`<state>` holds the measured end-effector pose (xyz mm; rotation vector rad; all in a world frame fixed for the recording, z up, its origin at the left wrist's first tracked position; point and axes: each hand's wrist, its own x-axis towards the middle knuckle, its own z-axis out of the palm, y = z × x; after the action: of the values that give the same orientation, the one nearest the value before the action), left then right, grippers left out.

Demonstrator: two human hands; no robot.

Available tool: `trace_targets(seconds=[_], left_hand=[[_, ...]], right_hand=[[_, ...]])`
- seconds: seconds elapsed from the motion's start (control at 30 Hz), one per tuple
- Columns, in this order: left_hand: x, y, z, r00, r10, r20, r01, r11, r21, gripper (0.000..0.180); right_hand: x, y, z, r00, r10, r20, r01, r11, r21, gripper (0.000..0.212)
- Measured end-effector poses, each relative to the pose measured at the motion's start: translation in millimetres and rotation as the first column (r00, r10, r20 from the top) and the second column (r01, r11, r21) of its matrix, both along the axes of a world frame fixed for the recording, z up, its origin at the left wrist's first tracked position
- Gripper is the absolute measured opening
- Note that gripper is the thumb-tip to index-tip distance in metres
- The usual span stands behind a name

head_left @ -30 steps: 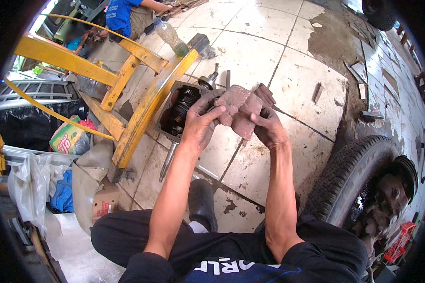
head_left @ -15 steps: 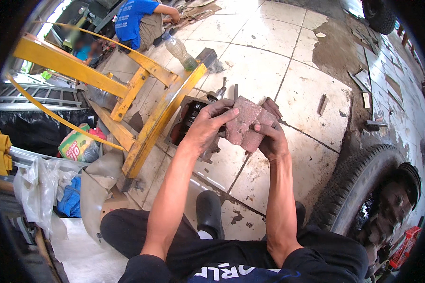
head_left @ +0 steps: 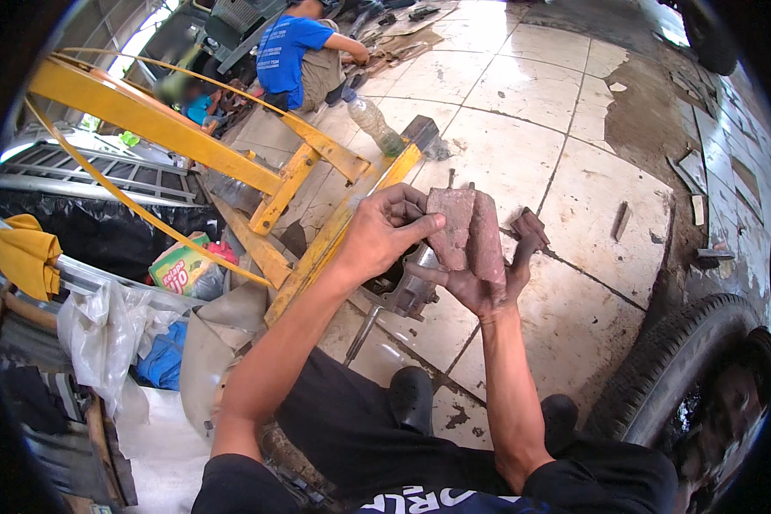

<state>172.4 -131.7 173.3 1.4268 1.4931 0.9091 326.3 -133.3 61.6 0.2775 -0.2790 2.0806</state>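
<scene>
A worn reddish-brown sheet (head_left: 451, 224), like old sandpaper, is between my hands, its right part curled into a roll. My left hand (head_left: 391, 231) pinches its left edge between thumb and fingers. Below, my right hand (head_left: 487, 287) has its palm up with the lower end of the sheet resting in it, thumb and fingers spread to either side. Dark grime covers the right fingers. Behind and under the hands stands a metal machine part (head_left: 414, 287), partly hidden by my left hand and the sheet. A metal rod (head_left: 364, 332) sticks out toward me.
Left of me is a yellow steel frame (head_left: 338, 236), with a plastic bottle (head_left: 373, 124) by its far end. Dark scraps (head_left: 529, 227) lie on the cracked tile floor (head_left: 591, 206). A large tyre (head_left: 677, 360) stands at right. A person in a blue shirt (head_left: 287, 56) crouches far off.
The sheet has gone from spread fairly flat to curled along its right side. My right hand has turned palm up beneath it and its fingers have spread. The view has shifted left.
</scene>
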Motion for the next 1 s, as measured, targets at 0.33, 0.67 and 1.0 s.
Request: trace_targets(seconds=[0.33, 0.67, 1.0], left_hand=[[-11, -3, -34, 0.899, 0.159, 0.409, -0.131, 0.987, -0.097, 0.028], [-31, -14, -58, 0.996, -0.084, 0.014, 0.085, 0.979, -0.183, 0.041], [-86, -32, -104, 0.612, -0.109, -0.783, 0.125, 0.991, -0.041, 0.073]], right_hand=[[-1, -2, -10, 0.988, -0.001, -0.154, 0.005, 1.0, 0.027, 0.118], [-13, 0, -34, 0.784, -0.204, 0.586, 0.195, 0.978, 0.079, 0.041], [-19, 0, -154, -0.293, -0.777, 0.557, 0.236, 0.506, 0.83, 0.032]])
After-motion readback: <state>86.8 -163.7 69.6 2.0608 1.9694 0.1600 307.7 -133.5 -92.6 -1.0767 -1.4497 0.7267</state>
